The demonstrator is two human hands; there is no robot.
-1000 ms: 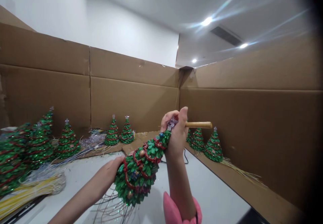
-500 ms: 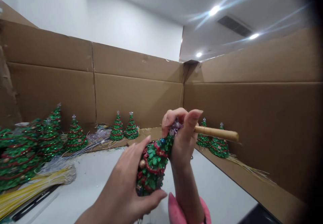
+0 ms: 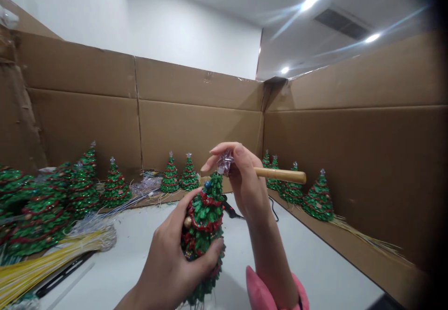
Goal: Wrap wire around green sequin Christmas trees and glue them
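My left hand is wrapped around a small green Christmas tree figurine with red garland and coloured balls, holding it nearly upright over the white table. At the tree's tip is a clear, purplish star topper. My right hand is closed, with fingers bent around the star and touching it. A tool with a round wooden handle is tucked in that same hand and sticks out to the right; its working end is hidden by the hand.
Several finished-looking trees stand along the left and back, others on the right cardboard ledge. Yellow and white wire bundles lie at left beside a black strip. A black and red tool lies behind my hands. Cardboard walls enclose the table.
The tree has come more upright and its lower part now shows. My right hand has shifted slightly left and up with the wooden-handled tool, and its fingers have loosened, baring the star. The view has turned slightly left.
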